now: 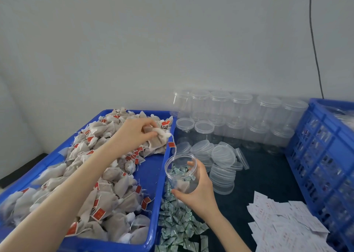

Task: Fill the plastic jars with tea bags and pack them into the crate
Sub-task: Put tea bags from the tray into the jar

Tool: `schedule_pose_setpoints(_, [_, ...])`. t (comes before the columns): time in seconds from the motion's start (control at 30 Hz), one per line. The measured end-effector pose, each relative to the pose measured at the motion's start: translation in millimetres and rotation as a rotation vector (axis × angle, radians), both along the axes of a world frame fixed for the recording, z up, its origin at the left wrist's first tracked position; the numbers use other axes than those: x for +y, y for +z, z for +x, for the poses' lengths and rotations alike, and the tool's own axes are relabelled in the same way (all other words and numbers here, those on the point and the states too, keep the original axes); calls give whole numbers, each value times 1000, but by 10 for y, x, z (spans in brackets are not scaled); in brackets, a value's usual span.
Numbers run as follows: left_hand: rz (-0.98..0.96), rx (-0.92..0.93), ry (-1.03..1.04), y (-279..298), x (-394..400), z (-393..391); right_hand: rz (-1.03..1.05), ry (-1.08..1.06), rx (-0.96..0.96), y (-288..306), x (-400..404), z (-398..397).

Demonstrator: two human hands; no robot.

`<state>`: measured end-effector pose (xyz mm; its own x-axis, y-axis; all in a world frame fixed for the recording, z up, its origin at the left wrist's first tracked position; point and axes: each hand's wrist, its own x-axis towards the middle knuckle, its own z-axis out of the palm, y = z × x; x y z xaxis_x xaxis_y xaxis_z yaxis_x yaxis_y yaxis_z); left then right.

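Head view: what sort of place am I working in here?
Probably a small packing workshop: a blue bin heaped with tea bags, rows of empty clear jars along the wall, and a blue crate alongside.

A tray (157, 175) of tea bags (76, 175) sits left on the desk (268, 175). Jars (239, 113) line the wall behind, lids (220, 156) before them, a crate (321, 156) right.

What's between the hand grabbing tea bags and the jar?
In the head view, a dangling string with a red paper tag, hanging over the blue plastic bin's rim.
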<state>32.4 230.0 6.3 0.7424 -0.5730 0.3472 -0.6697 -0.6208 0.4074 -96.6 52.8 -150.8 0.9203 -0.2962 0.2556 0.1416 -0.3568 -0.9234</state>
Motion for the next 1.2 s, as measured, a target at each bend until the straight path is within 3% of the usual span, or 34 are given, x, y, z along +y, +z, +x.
schedule_pose_setpoints(0.17, [-141, -18, -51, 249, -168, -180, -4, -11, -4, -10, -2, 13])
schedule_pose_setpoints(0.27, [-96, 0, -103, 247, -284, -259, 2, -20, -17, -24, -14, 11])
schedule_pose_setpoints(0.5, [372, 18, -233, -42, -545, -366, 6, -55, -39, -11, -50, 5])
schedule_pose_setpoints(0.73, [681, 77, -404, -285, -908, -477, 72, -15, -42, -23, -55, 6])
schedule_pose_setpoints(0.93, [866, 231, -518, -284, -1014, -455, 75, -33, -84, -2, -39, -32])
schedule_pose_setpoints(1.03, [834, 250, -533, -218, -975, -443, 70, -33, -73, -25, -41, -22])
schedule_pose_setpoints(1.2, [420, 348, -479, -22, -633, -276, 54, -18, -37, -47, -54, 7])
